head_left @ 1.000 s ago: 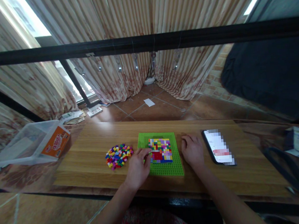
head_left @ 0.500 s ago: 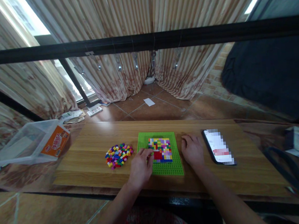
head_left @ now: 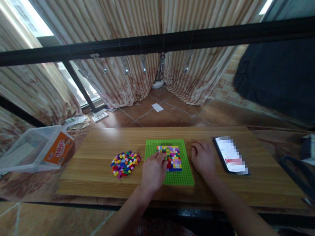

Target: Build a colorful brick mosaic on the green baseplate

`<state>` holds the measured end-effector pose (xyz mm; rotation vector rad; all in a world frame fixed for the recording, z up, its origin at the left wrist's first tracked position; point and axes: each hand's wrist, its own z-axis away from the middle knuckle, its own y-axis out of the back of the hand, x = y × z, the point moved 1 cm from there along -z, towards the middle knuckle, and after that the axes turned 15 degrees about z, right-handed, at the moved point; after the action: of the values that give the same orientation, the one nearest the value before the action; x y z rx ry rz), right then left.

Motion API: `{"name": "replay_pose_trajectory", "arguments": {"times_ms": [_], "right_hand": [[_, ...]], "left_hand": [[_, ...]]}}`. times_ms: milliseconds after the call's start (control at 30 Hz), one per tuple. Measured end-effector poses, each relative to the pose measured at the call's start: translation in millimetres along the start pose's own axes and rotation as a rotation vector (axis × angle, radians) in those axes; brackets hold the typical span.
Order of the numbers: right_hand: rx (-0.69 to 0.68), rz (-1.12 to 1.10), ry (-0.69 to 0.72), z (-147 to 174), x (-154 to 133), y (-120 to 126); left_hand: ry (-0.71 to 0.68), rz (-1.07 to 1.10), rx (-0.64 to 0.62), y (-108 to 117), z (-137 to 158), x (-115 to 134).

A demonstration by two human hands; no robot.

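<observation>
A green studded baseplate point(head_left: 187, 166) lies on the wooden table, with a block of small multicoloured building bricks point(head_left: 175, 154) built up on its middle. My left hand point(head_left: 154, 171) reaches over the left side of this block. Its thumb and fingers are pinched on what looks like a small green brick, mostly hidden by the fingertips. My right hand point(head_left: 203, 158) rests on the table just right of the baseplate, fingers loosely bent, a gap beside the thumb and nothing visible in it. Left of the baseplate is a pile of loose bricks point(head_left: 125, 164) in many colours.
A phone point(head_left: 231, 155) with a lit, partly blurred screen lies right of my right hand on the table point(head_left: 87, 167). A clear plastic bin point(head_left: 26, 150) with an orange label stands beyond the left end. Papers lie on the floor behind, before the curtains.
My left hand has shifted right and slightly forward over the brick block, covering more of its left part. My right hand stays in place.
</observation>
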<state>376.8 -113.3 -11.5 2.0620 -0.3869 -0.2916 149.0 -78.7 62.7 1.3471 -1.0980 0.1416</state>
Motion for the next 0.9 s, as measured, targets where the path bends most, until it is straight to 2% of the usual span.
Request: {"name": "replay_pose_trajectory", "arguments": {"times_ms": [233,633,900], "right_hand": [[0.003,0.007,-0.001,0.1,-1.0,1.5],[0.009,-0.016,0.0,0.7,0.5,-1.1],[-0.003,-0.015,0.004,0.9,1.8,-2.9]], "left_hand": [[0.045,-0.028,-0.051,-4.5,-5.5,2.1],[0.066,0.028,-0.002,-4.7,-2.7,0.0],[0.005,-0.02,0.014,-9.1,-0.6,-3.8]]}}
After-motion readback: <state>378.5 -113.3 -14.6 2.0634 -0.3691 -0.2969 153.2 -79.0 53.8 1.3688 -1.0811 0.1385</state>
